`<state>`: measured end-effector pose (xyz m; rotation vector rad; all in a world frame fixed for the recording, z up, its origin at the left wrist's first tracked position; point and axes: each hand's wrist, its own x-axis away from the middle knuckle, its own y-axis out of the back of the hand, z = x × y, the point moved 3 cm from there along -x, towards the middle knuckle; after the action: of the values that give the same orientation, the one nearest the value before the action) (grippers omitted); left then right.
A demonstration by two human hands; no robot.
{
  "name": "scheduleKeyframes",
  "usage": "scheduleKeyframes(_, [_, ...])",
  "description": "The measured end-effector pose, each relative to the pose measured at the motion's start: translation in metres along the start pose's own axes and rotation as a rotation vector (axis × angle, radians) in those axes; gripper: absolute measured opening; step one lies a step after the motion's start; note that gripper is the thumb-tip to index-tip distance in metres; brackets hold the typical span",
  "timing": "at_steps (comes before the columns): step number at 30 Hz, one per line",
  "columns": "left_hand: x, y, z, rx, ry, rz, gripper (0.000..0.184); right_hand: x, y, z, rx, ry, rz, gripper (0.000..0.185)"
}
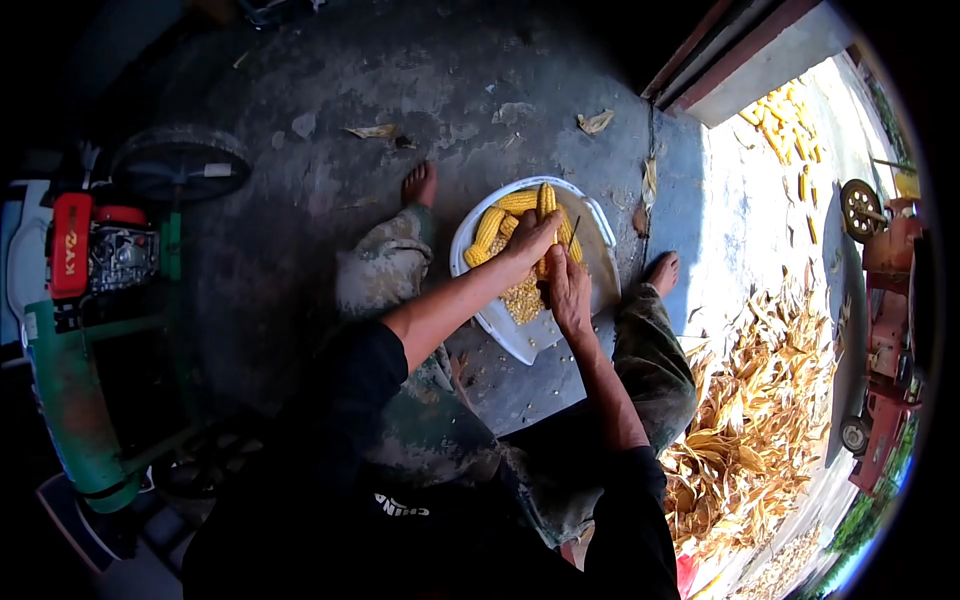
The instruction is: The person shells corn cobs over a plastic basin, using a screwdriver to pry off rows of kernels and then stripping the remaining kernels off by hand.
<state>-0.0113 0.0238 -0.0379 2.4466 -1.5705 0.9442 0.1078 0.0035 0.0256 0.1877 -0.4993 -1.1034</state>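
Observation:
Over a white basin [465, 232] on the floor between my feet, both my hands are close together. My left hand [533, 243] is closed round an ear of corn [547, 200], whose yellow tip points away from me. My right hand [570, 290] is closed just beside it, and a thin dark metal spike [575, 233] sticks out past its fingers; its handle is hidden. Several more yellow ears [486, 232] lie in the basin under and around my left hand. Loose corn kernels [523, 300] are heaped in the near part of the basin.
A green machine [85, 385] with a red engine [70, 245] and a black wheel [180, 165] stands at left. Dry husks [750, 430] are piled at right, with corn ears [785, 120] beyond the doorway. A red vehicle [890, 330] is outside.

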Motion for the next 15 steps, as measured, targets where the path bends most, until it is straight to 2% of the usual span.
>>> scheduleKeyframes(1, [0.006,-0.002,-0.003,-0.042,-0.016,-0.015,0.033,0.002,0.0,0.004,-0.003,0.047,-0.069,0.064])
scheduleKeyframes(3, [0.007,-0.002,-0.002,-0.032,-0.033,-0.016,0.036,0.002,0.0,0.006,-0.008,0.044,-0.05,0.064])
scheduleKeyframes(5, [0.008,0.0,-0.001,-0.155,-0.058,-0.112,0.038,0.002,0.0,0.005,-0.023,0.02,-0.014,0.063])
scheduleKeyframes(7, [0.015,0.0,-0.008,-0.155,-0.047,-0.092,0.042,0.001,-0.002,0.006,-0.02,0.056,-0.036,0.061])
scheduleKeyframes(9, [0.017,0.0,-0.007,-0.108,-0.083,-0.082,0.057,0.003,-0.003,0.009,0.008,0.133,-0.074,0.059])
scheduleKeyframes(14, [0.005,0.009,0.008,-0.128,-0.17,-0.096,0.053,-0.001,-0.011,-0.005,-0.093,0.086,0.006,0.053])
scheduleKeyframes(15, [0.007,0.008,0.006,-0.018,-0.112,-0.06,0.044,-0.002,-0.012,-0.005,-0.119,0.077,0.005,0.052])
